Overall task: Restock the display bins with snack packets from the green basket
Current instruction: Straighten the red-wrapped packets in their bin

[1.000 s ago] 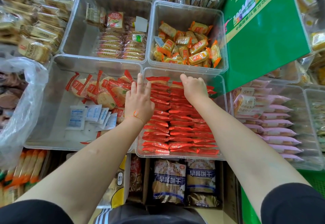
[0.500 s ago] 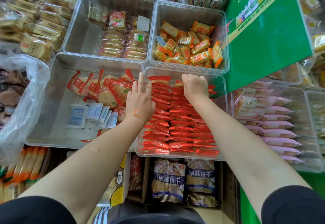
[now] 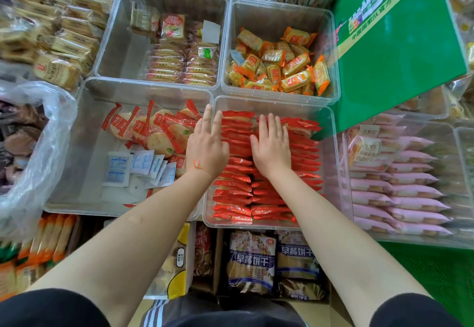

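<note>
Red snack packets (image 3: 302, 162) stand in two tight rows inside a clear plastic bin (image 3: 331, 147) at the centre. My left hand (image 3: 206, 144) lies flat with straight fingers on the left row, next to the bin's left wall. My right hand (image 3: 270, 145) lies flat with spread fingers on the packets between the two rows. Neither hand holds a packet. A strip of green mesh at the lower right may be the green basket (image 3: 436, 270).
The bin to the left (image 3: 84, 167) holds round red-wrapped crackers and small white sachets. Behind are bins of orange packets (image 3: 284, 62) and tan packets (image 3: 179, 59). Pink packets (image 3: 400, 180) fill the right bin. A green box (image 3: 400, 44) leans at upper right. Cartons sit below.
My right hand has uncurled from a fist at the far end of the rows and now lies flat, a little nearer me. My left hand stays flat on the left row.
</note>
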`<state>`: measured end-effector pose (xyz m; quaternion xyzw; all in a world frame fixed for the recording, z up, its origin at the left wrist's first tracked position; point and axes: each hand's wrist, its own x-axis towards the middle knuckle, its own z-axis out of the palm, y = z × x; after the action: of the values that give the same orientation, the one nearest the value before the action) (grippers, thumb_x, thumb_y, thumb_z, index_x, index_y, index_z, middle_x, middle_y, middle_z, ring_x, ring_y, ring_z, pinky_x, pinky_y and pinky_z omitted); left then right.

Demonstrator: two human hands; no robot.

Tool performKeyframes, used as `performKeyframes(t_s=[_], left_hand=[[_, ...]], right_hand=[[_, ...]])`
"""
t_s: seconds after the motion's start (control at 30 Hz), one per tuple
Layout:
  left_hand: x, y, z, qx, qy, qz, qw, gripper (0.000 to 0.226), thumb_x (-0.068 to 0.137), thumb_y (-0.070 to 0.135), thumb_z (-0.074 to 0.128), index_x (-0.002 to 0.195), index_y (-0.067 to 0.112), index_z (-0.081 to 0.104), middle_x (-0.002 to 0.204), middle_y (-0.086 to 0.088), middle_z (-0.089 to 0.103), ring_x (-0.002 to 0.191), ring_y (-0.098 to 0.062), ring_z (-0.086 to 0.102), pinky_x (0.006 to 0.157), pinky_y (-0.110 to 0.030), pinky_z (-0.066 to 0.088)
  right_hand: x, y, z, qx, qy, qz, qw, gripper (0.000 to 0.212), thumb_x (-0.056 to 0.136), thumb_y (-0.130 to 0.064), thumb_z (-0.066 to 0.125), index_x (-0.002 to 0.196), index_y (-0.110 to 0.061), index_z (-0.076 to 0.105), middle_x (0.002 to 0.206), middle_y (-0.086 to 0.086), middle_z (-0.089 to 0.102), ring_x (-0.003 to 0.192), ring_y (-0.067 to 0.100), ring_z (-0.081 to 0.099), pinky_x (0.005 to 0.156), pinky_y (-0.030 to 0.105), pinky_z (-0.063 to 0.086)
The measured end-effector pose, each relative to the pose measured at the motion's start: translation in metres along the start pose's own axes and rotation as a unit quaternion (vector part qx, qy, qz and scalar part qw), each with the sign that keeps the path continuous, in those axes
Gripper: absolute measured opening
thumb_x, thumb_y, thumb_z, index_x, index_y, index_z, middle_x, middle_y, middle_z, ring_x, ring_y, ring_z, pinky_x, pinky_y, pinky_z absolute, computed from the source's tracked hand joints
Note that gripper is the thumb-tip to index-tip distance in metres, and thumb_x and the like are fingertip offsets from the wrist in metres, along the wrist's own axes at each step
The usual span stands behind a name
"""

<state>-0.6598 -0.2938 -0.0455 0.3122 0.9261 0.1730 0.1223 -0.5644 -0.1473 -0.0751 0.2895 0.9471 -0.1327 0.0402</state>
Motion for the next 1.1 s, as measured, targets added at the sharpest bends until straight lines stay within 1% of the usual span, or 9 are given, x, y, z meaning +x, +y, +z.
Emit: performKeyframes(t_s=[0.07,0.17,0.3,0.37,0.47,0.63,0.8,0.97,1.1], left_hand=[[0.000,0.000,0.000,-0.021,0.011,-0.002,1.000,0.068,0.093,0.019,0.042,0.157,0.018,0.018,0.166,-0.005,0.006,0.148,-0.025,0.019,0.114,-0.040,0.029],[0.001,0.000,-0.001,-0.034,0.020,-0.002,0.999,0.066,0.094,0.016,0.039,0.157,0.018,0.019,0.166,-0.003,0.007,0.148,-0.023,0.020,0.115,-0.038,0.027],[0.000,0.001,-0.001,-0.040,0.022,-0.005,0.999,0.064,0.096,0.016,0.038,0.157,0.019,0.020,0.166,-0.001,0.007,0.149,-0.022,0.019,0.115,-0.036,0.026],[0.001,0.000,-0.001,-0.041,0.024,-0.006,0.999,0.063,0.096,0.016,0.038,0.156,0.019,0.021,0.166,-0.001,0.007,0.148,-0.022,0.020,0.114,-0.037,0.028],[0.001,0.001,-0.003,-0.053,0.023,-0.010,0.998,0.061,0.097,0.018,0.039,0.156,0.020,0.024,0.165,-0.002,0.009,0.148,-0.022,0.022,0.111,-0.039,0.031],[0.001,0.000,-0.001,-0.050,0.021,-0.013,0.998,0.058,0.100,0.024,0.033,0.156,0.022,0.021,0.166,0.000,0.006,0.149,-0.020,0.017,0.114,-0.036,0.027],[0.002,0.000,0.000,-0.045,0.023,-0.014,0.999,0.059,0.099,0.024,0.036,0.156,0.022,0.022,0.166,0.000,0.006,0.149,-0.019,0.018,0.113,-0.036,0.029],[0.002,0.001,-0.001,-0.034,0.018,-0.014,0.999,0.062,0.096,0.023,0.038,0.156,0.022,0.022,0.166,0.000,0.006,0.149,-0.020,0.018,0.111,-0.036,0.031],[0.002,0.002,-0.002,-0.009,0.018,-0.011,1.000,0.062,0.097,0.026,0.037,0.156,0.022,0.021,0.166,-0.001,0.006,0.149,-0.022,0.019,0.108,-0.038,0.035]], right_hand=[[0.004,-0.011,-0.006,0.004,0.045,-0.032,0.998,0.060,0.105,-0.038,0.031,0.156,-0.006,0.021,0.163,0.015,0.018,0.152,0.029,0.011,0.124,0.044,0.006],[0.009,-0.024,-0.008,0.000,0.035,-0.126,0.991,0.059,0.100,-0.042,0.047,0.147,-0.007,0.041,0.153,0.016,0.038,0.145,0.032,0.030,0.120,0.049,0.020],[0.022,-0.037,-0.017,-0.061,0.043,-0.186,0.980,0.052,0.088,-0.047,0.062,0.121,-0.007,0.062,0.127,0.016,0.058,0.121,0.034,0.052,0.100,0.048,0.039],[0.024,-0.045,-0.023,-0.085,-0.017,-0.210,0.974,0.056,0.089,-0.050,0.057,0.130,-0.011,0.055,0.135,0.015,0.052,0.126,0.033,0.045,0.103,0.046,0.034],[0.021,-0.046,-0.019,-0.107,-0.094,-0.157,0.977,0.075,0.092,-0.060,0.041,0.155,-0.023,0.022,0.160,0.016,0.018,0.149,0.032,0.014,0.120,0.051,0.011],[-0.002,-0.043,0.005,-0.084,-0.137,-0.185,0.969,0.079,0.091,-0.064,0.007,0.157,-0.025,-0.010,0.165,0.011,-0.010,0.152,0.026,-0.014,0.122,0.049,-0.008],[0.001,-0.040,0.013,-0.092,-0.090,-0.174,0.976,0.076,0.092,-0.059,-0.005,0.157,-0.020,-0.009,0.164,0.009,-0.018,0.150,0.023,-0.021,0.121,0.048,-0.013],[0.018,-0.044,0.013,-0.105,-0.106,-0.156,0.976,0.072,0.094,-0.054,0.000,0.156,-0.020,-0.015,0.164,0.008,-0.017,0.151,0.024,-0.019,0.120,0.049,-0.013],[0.010,-0.036,0.003,-0.034,-0.048,-0.175,0.983,0.070,0.099,-0.053,0.013,0.159,-0.018,0.006,0.166,0.007,0.002,0.153,0.022,-0.003,0.123,0.047,-0.004]])
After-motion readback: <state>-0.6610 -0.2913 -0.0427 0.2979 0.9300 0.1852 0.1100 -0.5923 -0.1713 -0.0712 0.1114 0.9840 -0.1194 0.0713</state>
